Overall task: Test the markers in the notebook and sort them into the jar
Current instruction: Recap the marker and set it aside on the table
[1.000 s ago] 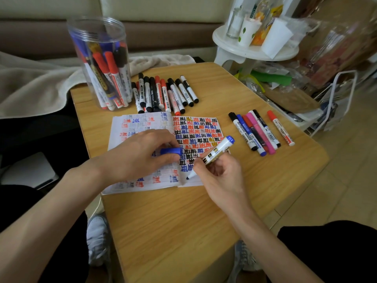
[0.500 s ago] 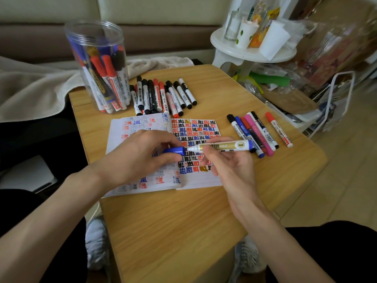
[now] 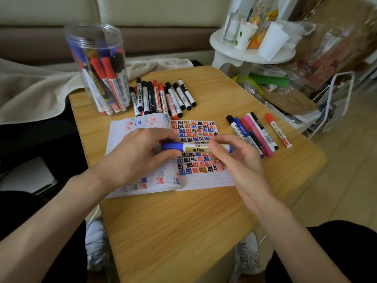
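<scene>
Blue marker is level over the notebook. The left hand pinches the cap and the right hand grips the barrel. The cap looks seated, so this test is likely done and the drop is pending. The jar is part full and the page is crowded with marks. A back row and a right row remain on the table; cannot tell if they are tested.
</scene>
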Tool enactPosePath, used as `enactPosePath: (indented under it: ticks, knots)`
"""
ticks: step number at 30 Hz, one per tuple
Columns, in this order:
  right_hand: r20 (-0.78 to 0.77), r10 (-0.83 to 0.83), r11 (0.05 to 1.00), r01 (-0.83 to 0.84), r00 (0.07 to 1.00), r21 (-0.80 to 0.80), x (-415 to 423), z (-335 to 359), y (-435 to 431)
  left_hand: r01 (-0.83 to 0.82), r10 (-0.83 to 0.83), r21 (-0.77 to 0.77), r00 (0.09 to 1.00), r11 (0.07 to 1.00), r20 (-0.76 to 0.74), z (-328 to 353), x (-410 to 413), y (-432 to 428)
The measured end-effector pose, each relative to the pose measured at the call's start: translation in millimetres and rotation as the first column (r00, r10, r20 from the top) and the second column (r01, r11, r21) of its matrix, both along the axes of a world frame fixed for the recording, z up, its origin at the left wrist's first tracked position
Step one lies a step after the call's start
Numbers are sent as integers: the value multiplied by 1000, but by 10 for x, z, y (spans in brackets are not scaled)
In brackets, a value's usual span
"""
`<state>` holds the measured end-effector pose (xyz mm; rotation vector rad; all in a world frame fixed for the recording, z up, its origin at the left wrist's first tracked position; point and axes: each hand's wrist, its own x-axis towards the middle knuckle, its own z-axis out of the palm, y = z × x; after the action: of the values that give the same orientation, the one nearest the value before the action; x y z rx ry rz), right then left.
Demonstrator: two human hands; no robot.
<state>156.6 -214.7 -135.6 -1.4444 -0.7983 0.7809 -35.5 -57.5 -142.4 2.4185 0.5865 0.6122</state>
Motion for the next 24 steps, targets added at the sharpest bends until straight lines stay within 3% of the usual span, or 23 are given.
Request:
enactPosePath:
  ticks: [11, 24]
  knots:
    - [289, 118, 991, -130, 950, 23, 149, -78, 76, -59, 49, 121, 995, 991, 85, 20, 43, -58]
    - [352, 28, 992, -70, 936, 107, 155, -233, 129, -104, 94, 89, 989, 991, 113, 2, 128, -117]
